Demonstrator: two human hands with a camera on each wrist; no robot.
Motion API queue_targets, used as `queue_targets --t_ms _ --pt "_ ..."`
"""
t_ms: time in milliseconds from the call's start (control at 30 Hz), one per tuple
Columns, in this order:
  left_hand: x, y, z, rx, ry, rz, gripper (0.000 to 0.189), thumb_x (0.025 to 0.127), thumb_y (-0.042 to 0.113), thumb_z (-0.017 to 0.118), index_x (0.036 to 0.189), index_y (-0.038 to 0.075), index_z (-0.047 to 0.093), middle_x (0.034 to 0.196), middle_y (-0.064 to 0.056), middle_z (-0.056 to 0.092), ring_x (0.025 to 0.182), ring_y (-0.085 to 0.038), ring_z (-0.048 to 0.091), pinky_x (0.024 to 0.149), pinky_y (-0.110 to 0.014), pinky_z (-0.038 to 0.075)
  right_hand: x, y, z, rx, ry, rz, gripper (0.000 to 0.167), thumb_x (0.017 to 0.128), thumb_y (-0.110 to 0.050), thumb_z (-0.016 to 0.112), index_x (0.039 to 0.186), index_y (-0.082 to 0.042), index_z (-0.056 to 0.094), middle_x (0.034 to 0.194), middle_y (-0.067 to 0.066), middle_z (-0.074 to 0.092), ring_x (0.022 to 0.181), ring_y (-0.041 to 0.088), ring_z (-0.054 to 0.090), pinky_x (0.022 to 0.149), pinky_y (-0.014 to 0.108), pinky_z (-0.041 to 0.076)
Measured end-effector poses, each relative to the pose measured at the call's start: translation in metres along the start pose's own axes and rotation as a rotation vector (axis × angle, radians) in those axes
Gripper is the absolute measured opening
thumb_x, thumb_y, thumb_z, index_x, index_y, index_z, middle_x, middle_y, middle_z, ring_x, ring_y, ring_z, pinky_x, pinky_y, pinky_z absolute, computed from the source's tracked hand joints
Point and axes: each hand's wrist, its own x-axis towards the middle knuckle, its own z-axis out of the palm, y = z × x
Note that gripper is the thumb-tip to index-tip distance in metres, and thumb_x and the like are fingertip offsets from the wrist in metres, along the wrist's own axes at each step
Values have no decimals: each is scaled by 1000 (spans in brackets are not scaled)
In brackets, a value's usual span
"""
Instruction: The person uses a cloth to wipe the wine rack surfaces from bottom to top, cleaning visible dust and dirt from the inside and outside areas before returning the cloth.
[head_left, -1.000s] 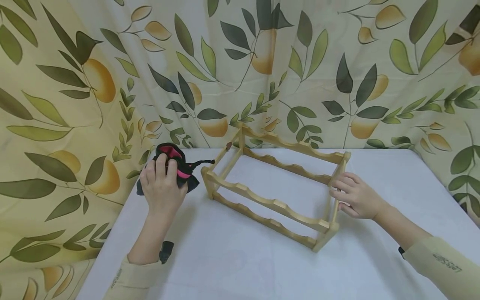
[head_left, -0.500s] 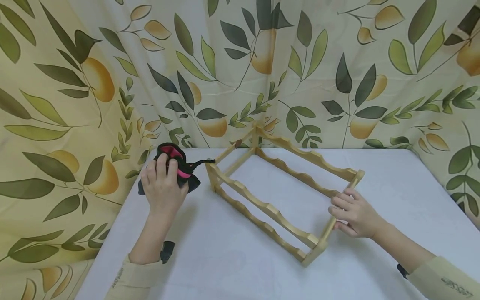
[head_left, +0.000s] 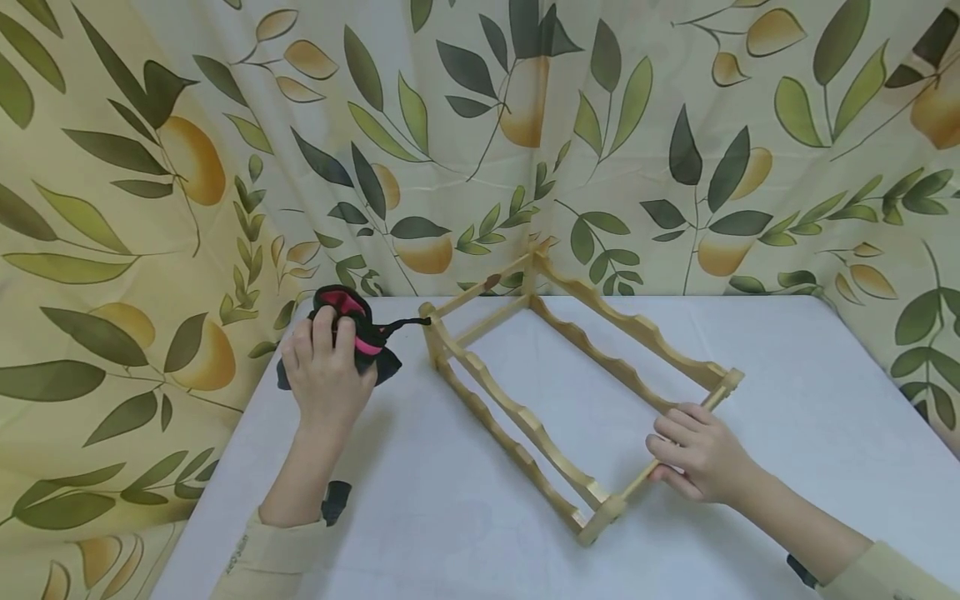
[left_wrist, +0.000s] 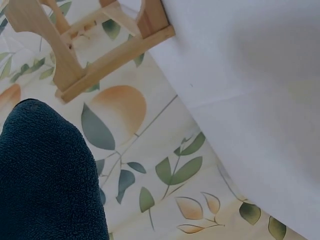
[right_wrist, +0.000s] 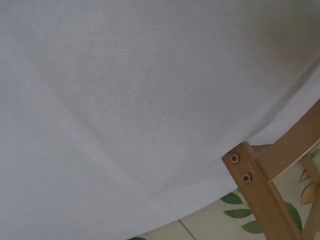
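Note:
On the left side of the head view, my left hand (head_left: pixel 322 375) grips a bunched dark teal cloth thing (head_left: pixel 349 303) with a pink-red inside. A black cord sticks out of it, its tip at the rack's left corner; I cannot tell if they touch. The dark fabric (left_wrist: pixel 50 175) fills the lower left of the left wrist view. A wooden wine rack (head_left: pixel 514 408) with scalloped rails stands slantwise on the table. My right hand (head_left: pixel 697 454) holds the top bar at its right end, fingers curled over it. In the right wrist view, a screwed corner post (right_wrist: pixel 262 197) shows.
A white cloth (head_left: pixel 465 500) covers the table. Behind and to the left hangs a curtain (head_left: pixel 637 183) printed with leaves and fruit, close to the rack's far corner. A small brown mark (head_left: pixel 492 282) shows on the rack's far left bar.
The rack has turned clockwise as seen from above, its right end swinging toward me. My right hand has moved forward-to-near with that end. The left hand and its cloth thing have stayed put.

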Motion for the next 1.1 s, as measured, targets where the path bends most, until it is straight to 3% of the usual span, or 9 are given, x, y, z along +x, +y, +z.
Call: queue_targets --t_ms 400,600,1100 --pt "-1 1 2 -10 -10 -2 37 70 15 69 98 1 50 110 -17 47 97 -36 39 82 -48 33 15 -23 5 -57 4 70 48 97 -41 33 61 -10 42 59 -2 34 51 15 31 53 31 34" --pt "-2 0 2 -15 -16 -6 36 69 15 68 98 1 50 110 -17 47 97 -36 39 80 -48 33 22 -39 9 -122 -39 132 46 97 -40 33 62 -11 42 58 -4 30 51 12 29 50 27 28" --pt "-1 1 4 -22 0 2 34 70 15 67 97 1 50 109 -18 47 96 -36 39 80 -48 33 35 -62 27 -226 -112 275 45 96 -43 33 66 -12 46 59 -3 35 51 16 32 48 31 32"
